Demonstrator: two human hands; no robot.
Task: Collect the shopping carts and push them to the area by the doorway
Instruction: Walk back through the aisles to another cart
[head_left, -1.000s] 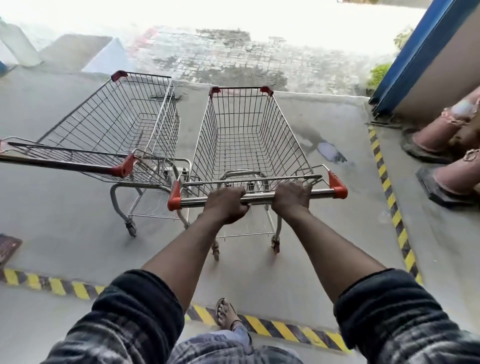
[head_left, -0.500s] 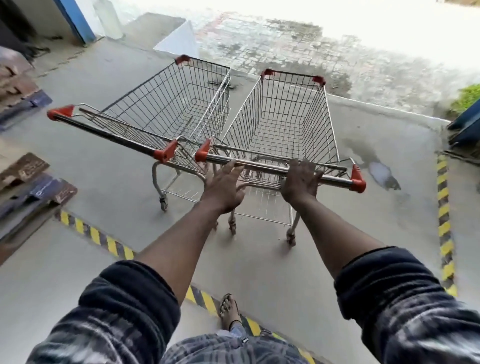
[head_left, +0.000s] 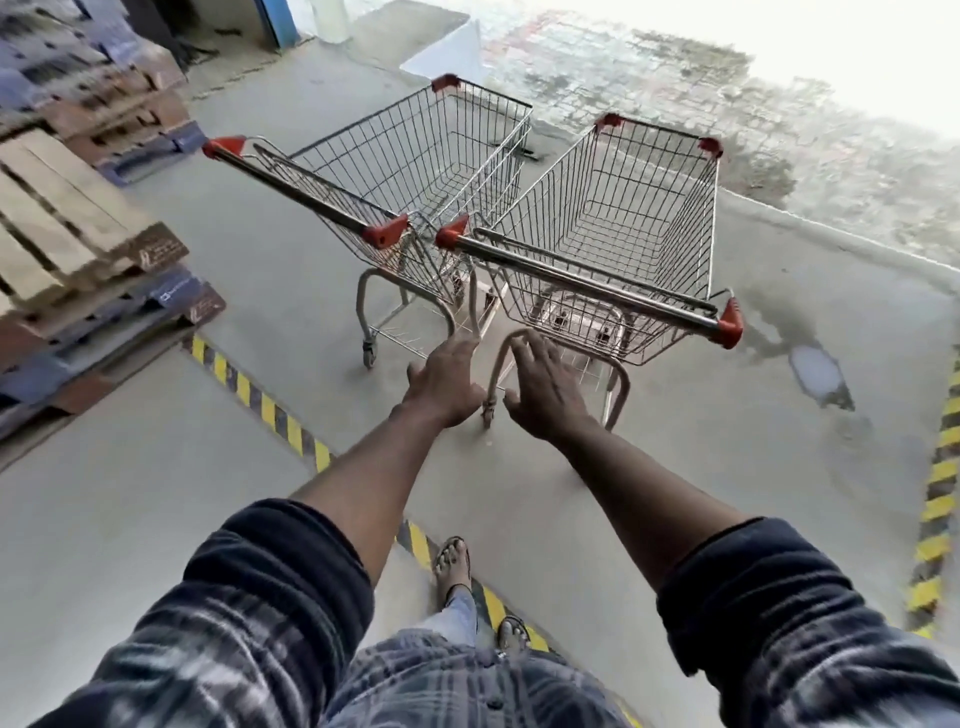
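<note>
Two shopping carts (head_left: 649, 218), pallet labels (head_left: 161, 253) blurred, unreadable

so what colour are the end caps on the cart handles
Red caps, best seen in the head view.

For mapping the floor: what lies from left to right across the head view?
Stacked wooden pallets, left steel-wire shopping cart, right steel-wire shopping cart, grey water puddle, right-hand yellow-black striped floor tape.

Left hand (head_left: 448, 387), right hand (head_left: 545, 392) let go of cart handle (head_left: 587, 283); fingers (head_left: 535, 349) spread, handle now apart ahead.
</note>
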